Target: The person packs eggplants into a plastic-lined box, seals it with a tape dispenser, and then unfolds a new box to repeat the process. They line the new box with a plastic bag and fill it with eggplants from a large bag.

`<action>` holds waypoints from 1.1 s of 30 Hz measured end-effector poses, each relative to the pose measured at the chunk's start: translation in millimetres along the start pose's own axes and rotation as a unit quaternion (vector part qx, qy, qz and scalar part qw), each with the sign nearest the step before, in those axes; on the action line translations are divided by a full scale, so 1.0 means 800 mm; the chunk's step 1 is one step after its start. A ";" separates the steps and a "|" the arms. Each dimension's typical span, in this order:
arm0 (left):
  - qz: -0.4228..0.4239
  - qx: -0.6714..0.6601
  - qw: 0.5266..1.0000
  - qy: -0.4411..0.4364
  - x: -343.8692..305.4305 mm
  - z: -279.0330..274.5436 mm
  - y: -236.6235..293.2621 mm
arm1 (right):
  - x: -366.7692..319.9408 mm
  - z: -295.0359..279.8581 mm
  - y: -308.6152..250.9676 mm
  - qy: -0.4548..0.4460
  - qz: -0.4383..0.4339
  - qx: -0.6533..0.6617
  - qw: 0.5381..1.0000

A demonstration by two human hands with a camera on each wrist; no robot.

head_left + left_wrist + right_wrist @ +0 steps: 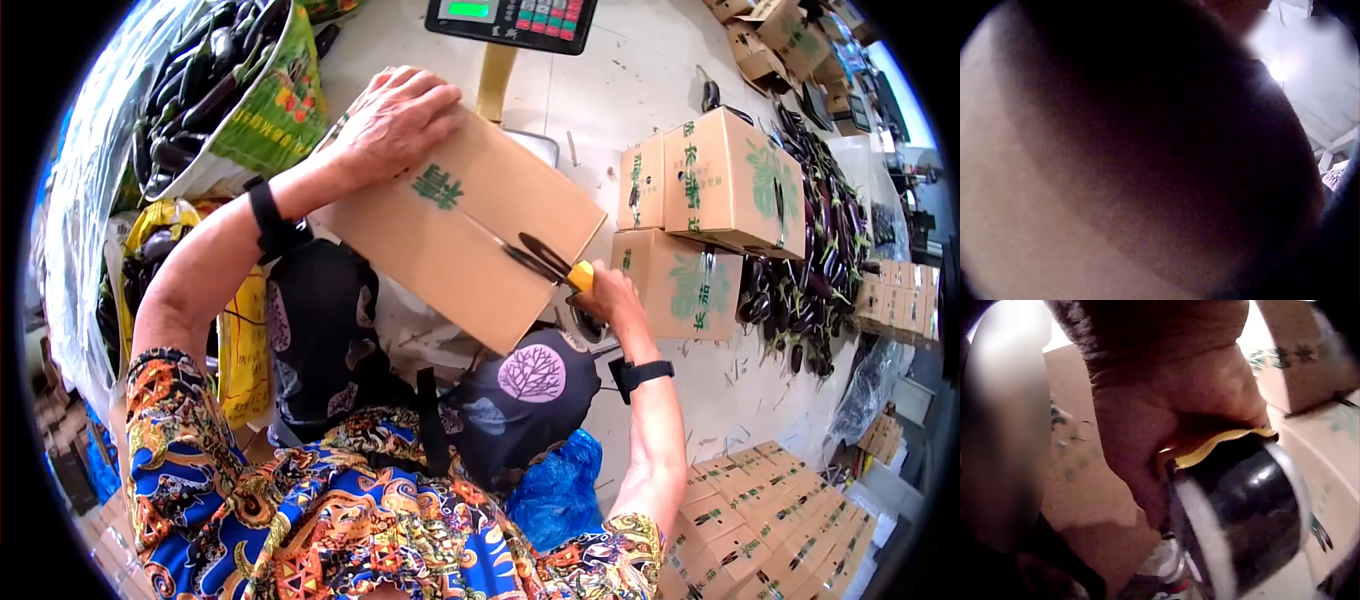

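Note:
A closed cardboard carton point(470, 235) with green lettering and dark eggplant pictures lies tilted in front of the person's knees. My left hand point(405, 125) rests on its upper left part, fingers spread over the board. At the carton's right edge, my right hand point(612, 298) grips a tape dispenser with a yellow part point(580, 275). In the right wrist view, its roll point(1247, 494) shows dark and shiny with whitish rims, under a wavy yellow edge and the curled right hand point(1172, 400). Blurred skin and shadow fill the left wrist view.
A digital scale point(510, 22) stands beyond the carton. To the left is a green bag point(270, 125) full of eggplants. On the right, stacked cartons point(690, 275) stand beside a heap of eggplants point(815, 240). More cartons point(770, 530) fill the lower right; a blue plastic bag point(560, 490) lies nearby.

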State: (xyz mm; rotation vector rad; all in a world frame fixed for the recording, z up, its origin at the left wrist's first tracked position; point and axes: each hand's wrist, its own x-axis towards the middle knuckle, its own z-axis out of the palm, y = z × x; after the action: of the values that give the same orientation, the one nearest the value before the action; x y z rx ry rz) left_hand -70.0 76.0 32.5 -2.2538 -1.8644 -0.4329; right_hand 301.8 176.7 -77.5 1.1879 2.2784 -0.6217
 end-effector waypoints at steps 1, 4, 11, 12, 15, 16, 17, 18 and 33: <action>-0.031 -0.020 0.999 -0.001 0.001 -0.001 0.003 | 0.007 0.017 0.022 0.016 0.002 0.069 0.997; -0.062 -0.025 0.998 -0.006 0.000 -0.003 0.005 | 0.043 0.085 0.067 0.047 0.033 0.256 0.965; -0.082 -0.020 0.996 -0.029 0.003 -0.008 0.013 | 0.128 0.207 0.106 0.160 0.156 0.330 0.917; -0.082 -0.020 0.996 -0.028 0.004 -0.011 0.013 | 0.121 0.193 0.087 0.216 0.130 0.264 0.931; -0.089 -0.021 0.995 -0.027 0.004 -0.013 0.013 | 0.127 0.184 0.042 0.326 -0.025 0.214 0.921; -0.093 -0.025 0.995 -0.031 0.004 -0.012 0.013 | 0.138 0.204 0.031 0.260 -0.063 0.266 0.926; -0.099 -0.026 0.994 -0.034 0.004 -0.012 0.014 | 0.155 0.243 0.025 0.191 -0.104 0.315 0.924; -0.106 -0.023 0.993 -0.036 0.005 -0.014 0.011 | 0.167 0.264 0.019 0.156 -0.140 0.349 0.913; -0.216 0.026 0.976 -0.016 -0.024 -0.015 -0.041 | 0.114 0.273 -0.079 -0.183 -0.194 0.515 0.815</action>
State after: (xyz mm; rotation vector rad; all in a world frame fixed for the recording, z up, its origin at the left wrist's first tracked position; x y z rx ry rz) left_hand -106.9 61.0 35.7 -1.8233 -2.3563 -0.4027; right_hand 250.0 70.1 -291.5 0.8295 1.7970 -2.2158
